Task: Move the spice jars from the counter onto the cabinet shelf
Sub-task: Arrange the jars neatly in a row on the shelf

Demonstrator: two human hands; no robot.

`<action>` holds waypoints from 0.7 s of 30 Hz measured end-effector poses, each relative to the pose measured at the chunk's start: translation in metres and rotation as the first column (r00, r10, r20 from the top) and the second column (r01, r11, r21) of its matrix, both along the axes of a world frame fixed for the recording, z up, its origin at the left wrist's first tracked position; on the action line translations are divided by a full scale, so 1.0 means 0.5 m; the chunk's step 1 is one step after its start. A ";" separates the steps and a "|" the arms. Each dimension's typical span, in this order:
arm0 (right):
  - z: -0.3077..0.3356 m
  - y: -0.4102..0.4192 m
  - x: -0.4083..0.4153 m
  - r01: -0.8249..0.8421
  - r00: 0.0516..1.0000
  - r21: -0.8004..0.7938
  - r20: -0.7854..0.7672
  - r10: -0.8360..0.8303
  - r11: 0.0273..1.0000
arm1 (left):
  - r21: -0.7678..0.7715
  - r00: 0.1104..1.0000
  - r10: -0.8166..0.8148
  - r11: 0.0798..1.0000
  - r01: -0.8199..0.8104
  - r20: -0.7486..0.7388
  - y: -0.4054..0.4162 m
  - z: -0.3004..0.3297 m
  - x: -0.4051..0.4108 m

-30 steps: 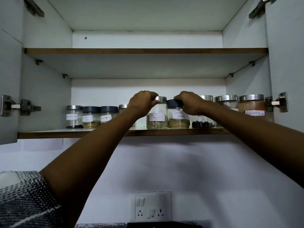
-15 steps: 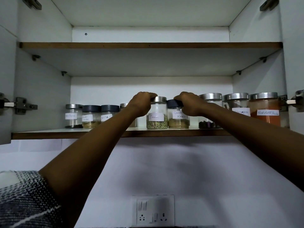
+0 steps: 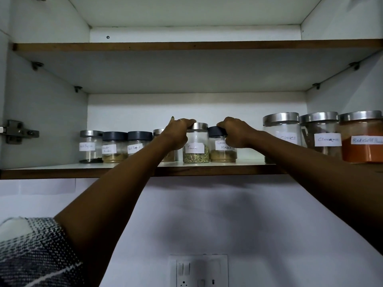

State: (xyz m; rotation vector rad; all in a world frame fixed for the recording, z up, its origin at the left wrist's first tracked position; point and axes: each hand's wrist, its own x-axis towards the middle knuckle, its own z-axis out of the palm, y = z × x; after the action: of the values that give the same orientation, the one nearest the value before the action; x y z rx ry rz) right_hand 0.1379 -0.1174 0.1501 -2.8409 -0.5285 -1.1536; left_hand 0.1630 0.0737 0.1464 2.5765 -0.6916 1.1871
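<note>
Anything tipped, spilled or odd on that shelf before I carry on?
Nothing stands out. The Fennel jar and Garam Masala jar stand upright side by side on the shelf, left hand and right hand gripping their lids. Other jars upright, lids on, no spill visible.

Nine spice jars on lower shelf [image 3: 62,169]: three black-lidded, six steel-lidded. Black: [image 3: 114,147], [image 3: 139,142], [image 3: 222,147]. Steel: [image 3: 90,146], [image 3: 159,132], [image 3: 195,146], [image 3: 281,133], [image 3: 321,134], [image 3: 361,136]. Two shelves, two hands, one wall socket plate [image 3: 199,270].
</note>
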 end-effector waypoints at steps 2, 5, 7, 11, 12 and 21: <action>-0.002 0.006 0.019 -0.004 1.000 -0.003 -0.009 0.004 1.000 | -0.003 1.000 -0.002 1.000 0.002 -0.020 0.008 0.000 0.020; -0.002 0.016 0.043 -0.001 1.000 -0.007 -0.019 0.001 1.000 | 0.023 0.999 0.005 1.000 -0.004 -0.037 0.021 0.000 0.051; 0.000 0.022 0.055 0.006 1.000 -0.010 -0.026 -0.006 1.000 | 0.030 0.999 0.012 0.999 -0.010 -0.044 0.028 -0.001 0.067; 0.000 0.032 0.090 0.017 0.999 -0.018 -0.028 -0.018 1.000 | 0.036 0.999 0.046 0.998 -0.046 -0.006 0.035 -0.005 0.107; -0.001 0.035 0.097 0.020 0.999 -0.018 -0.026 -0.020 1.000 | 0.043 0.998 0.057 0.997 -0.057 0.005 0.035 -0.006 0.115; -0.002 0.049 0.149 0.052 0.998 -0.042 -0.025 -0.053 0.998 | 0.260 0.966 0.243 0.930 -0.259 0.093 0.052 -0.004 0.152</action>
State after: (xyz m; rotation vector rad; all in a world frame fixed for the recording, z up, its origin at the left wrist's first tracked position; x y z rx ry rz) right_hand 0.2127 -0.0930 0.1494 -2.9180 -0.4851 -1.1241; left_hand 0.2391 0.0998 0.1444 2.9417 -0.5834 1.3307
